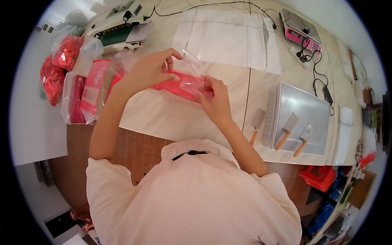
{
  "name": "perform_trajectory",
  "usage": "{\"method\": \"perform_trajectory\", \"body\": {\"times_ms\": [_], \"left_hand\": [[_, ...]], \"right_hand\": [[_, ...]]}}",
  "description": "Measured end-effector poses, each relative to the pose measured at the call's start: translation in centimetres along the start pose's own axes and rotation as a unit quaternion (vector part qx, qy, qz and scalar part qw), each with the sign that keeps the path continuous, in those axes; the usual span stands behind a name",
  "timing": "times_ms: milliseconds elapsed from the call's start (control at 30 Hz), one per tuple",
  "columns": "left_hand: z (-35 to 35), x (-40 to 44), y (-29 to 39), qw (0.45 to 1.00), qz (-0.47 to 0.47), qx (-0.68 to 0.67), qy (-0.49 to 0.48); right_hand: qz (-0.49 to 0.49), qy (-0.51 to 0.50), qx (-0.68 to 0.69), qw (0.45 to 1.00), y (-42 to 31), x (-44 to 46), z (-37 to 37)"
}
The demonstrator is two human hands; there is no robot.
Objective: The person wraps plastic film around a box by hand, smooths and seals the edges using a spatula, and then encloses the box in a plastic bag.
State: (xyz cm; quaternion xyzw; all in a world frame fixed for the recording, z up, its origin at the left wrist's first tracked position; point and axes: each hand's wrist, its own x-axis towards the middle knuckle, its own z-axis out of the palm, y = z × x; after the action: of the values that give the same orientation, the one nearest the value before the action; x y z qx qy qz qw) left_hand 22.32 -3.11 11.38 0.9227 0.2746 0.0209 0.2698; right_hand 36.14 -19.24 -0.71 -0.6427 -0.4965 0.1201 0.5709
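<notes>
A flat pinkish-red packet (175, 85) lies inside a clear plastic bag (191, 61) near the table's front edge. My left hand (153, 70) is over the packet's left part, its thumb and curved forefinger apart, the thumb tip over the red surface. At the right end, my right hand (217, 100) has its fingers closed on the clear plastic bag. Part of the packet's left end is hidden under my left hand and forearm.
Left stand pink boxes in plastic (93, 92) and bags of red pieces (67, 53). A sealing machine (122, 36) and white sheets (228, 36) are behind. To the right are a scale (300, 28), a metal box (302, 102) with two scrapers, and another scraper (257, 119).
</notes>
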Motion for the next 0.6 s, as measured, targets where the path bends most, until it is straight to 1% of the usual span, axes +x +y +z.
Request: {"method": "perform_trajectory", "body": {"times_ms": [33, 67, 133, 167, 233, 267, 333, 367, 400, 433, 467, 500, 533, 567, 600], "left_hand": [[-0.3, -0.9, 0.5, 1.0, 0.012, -0.021, 0.002], [-0.8, -1.9, 1.3, 1.0, 0.009, -0.025, 0.005], [-1.4, -3.9, 2.6, 0.998, -0.003, -0.06, -0.028], [-1.4, -4.6, 2.6, 0.998, -0.006, -0.064, -0.025], [-1.4, -5.8, 2.3, 0.987, 0.145, 0.066, 0.034], [-1.4, -6.0, 2.2, 0.987, 0.14, 0.064, 0.042], [-1.4, -5.9, 2.3, 0.972, 0.189, 0.063, 0.121], [-1.5, -6.1, 2.6, 0.972, 0.182, 0.063, 0.134], [-1.6, -6.4, 3.0, 0.977, 0.129, 0.019, 0.168], [-1.7, -6.7, 3.3, 0.976, 0.074, -0.025, 0.204], [-1.4, -7.2, 3.0, 0.973, 0.057, -0.02, 0.223], [-0.7, -7.9, 2.1, 0.96, 0.06, -0.084, 0.261], [-0.1, -8.8, 1.1, 0.94, 0.066, -0.143, 0.301], [0.4, -10.2, 0.2, 0.935, 0.079, -0.111, 0.327], [0.9, -11.8, -0.5, 0.928, 0.072, -0.08, 0.357]], "right_hand": [[-0.002, -0.027, 0.018, 0.999, -0.2, -0.2, -0.5], [-0.003, -0.032, 0.017, 0.999, 0.1, -0.6, -0.9], [-0.118, -0.052, 0.002, 0.992, 0.8, -1.1, -1.8], [-0.12, -0.057, 0.002, 0.991, 0.5, -1.3, -2.4], [-0.185, 0.021, 0.021, 0.982, -0.7, -1.5, -3.6], [-0.19, 0.013, 0.023, 0.981, -1.2, -1.5, -4.1], [-0.174, 0.067, 0.059, 0.981, -2.0, -1.1, -4.9], [-0.185, 0.06, 0.055, 0.979, -2.2, -0.4, -5.1], [-0.198, 0.046, 0.059, 0.977, -2.7, 0.6, -5.1], [-0.234, -0.023, 0.044, 0.971, -3.5, 1.8, -5.2], [-0.269, -0.092, 0.033, 0.958, -4.4, 3.0, -4.8], [-0.318, -0.17, 0.031, 0.932, -5.4, 4.2, -4.2], [-0.338, -0.187, 0.05, 0.921, -6.5, 5.1, -3.1], [-0.319, -0.245, 0.065, 0.913, -7.7, 5.7, -1.9], [-0.302, -0.308, 0.08, 0.899, -8.9, 6.3, -0.6]]}}
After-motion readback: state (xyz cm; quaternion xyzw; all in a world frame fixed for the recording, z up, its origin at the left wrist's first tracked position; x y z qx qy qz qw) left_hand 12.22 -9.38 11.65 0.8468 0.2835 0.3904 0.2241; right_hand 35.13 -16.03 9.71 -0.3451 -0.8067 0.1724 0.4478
